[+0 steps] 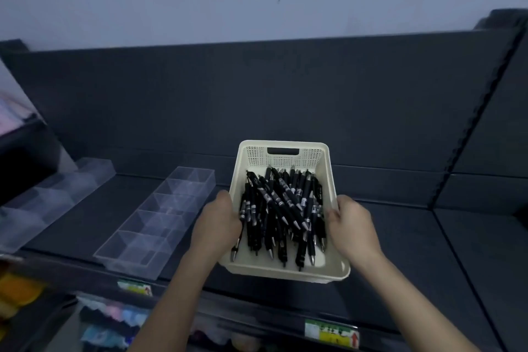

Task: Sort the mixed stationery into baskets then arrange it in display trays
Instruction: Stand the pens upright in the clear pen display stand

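Both hands were clamped on the basket (285, 275): the left hand (220, 223) gripped its left wall and the right hand (353, 226) its right rim. The basket sat over the dark shelf (428, 251), toward the front edge; whether it rested there or was held clear could not be told. The pens (281, 208) lay inside in a loose, crossed heap, tips toward the near wall.

Risks noted:
- The near wall looked low. Any tilt toward the person would likely slide pens over it and off the shelf.
- The clear tray (160, 220) stood just beside the left hand. A sideways swing of the basket could knock it out of line.
- The tangled heap would likely snag and scatter if poured rather than lifted out.
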{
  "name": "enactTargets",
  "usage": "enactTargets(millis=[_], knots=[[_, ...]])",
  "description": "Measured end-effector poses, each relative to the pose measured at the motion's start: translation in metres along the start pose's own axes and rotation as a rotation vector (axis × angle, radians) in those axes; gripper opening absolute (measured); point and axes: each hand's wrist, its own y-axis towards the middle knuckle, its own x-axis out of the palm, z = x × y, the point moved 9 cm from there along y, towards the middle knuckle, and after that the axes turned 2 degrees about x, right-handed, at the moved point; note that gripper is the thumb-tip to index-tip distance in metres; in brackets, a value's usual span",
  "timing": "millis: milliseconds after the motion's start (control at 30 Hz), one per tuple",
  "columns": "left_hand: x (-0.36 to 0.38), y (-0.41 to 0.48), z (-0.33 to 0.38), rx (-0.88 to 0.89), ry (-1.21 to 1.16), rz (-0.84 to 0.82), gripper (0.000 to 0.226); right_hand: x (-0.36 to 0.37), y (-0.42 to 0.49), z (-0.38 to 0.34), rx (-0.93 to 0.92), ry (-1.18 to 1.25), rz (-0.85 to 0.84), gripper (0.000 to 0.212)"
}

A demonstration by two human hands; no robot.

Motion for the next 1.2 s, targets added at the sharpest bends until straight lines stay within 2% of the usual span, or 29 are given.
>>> enactTargets(millis=[133, 267, 600, 767, 900, 1000, 1067, 1133, 1200], knots=[[-0.015, 0.015, -0.045, 0.008, 0.032, -0.009, 0.022, 0.049, -0.005, -0.025, 0.005, -0.008, -0.048, 0.027], [-0.011, 0.029, -0.076, 0.007, 0.041, -0.029, 0.013, 0.083, -0.005, -0.031, 0.038, -0.048, -0.091, 0.019], [0.028, 0.055, -0.111, -0.033, 0.013, -0.115, 0.012, 0.111, -0.004, -0.015, 0.152, -0.012, -0.167, 0.024], [0.044, 0.059, -0.116, -0.055, -0.010, -0.128, 0.010, 0.103, 0.006, -0.015, 0.075, -0.060, -0.192, 0.025], [0.048, 0.059, -0.117, -0.051, 0.084, -0.160, 0.016, 0.098, 0.006, -0.021, 0.011, -0.115, -0.199, 0.031], [0.040, 0.055, -0.099, 0.036, 0.219, -0.069, 0.022, 0.096, 0.007, -0.035, -0.090, -0.170, -0.143, 0.032], [0.032, 0.051, -0.077, 0.205, 0.230, 0.076, 0.041, 0.101, 0.007, -0.046, -0.147, -0.204, -0.138, 0.029], [0.033, 0.046, -0.059, 0.352, 0.143, 0.135, 0.050, 0.113, 0.006, -0.057, -0.198, -0.207, -0.172, 0.027], [0.039, 0.048, -0.059, 0.316, -0.062, 0.079, 0.048, 0.130, 0.009, -0.069, -0.236, -0.174, -0.230, 0.024]])
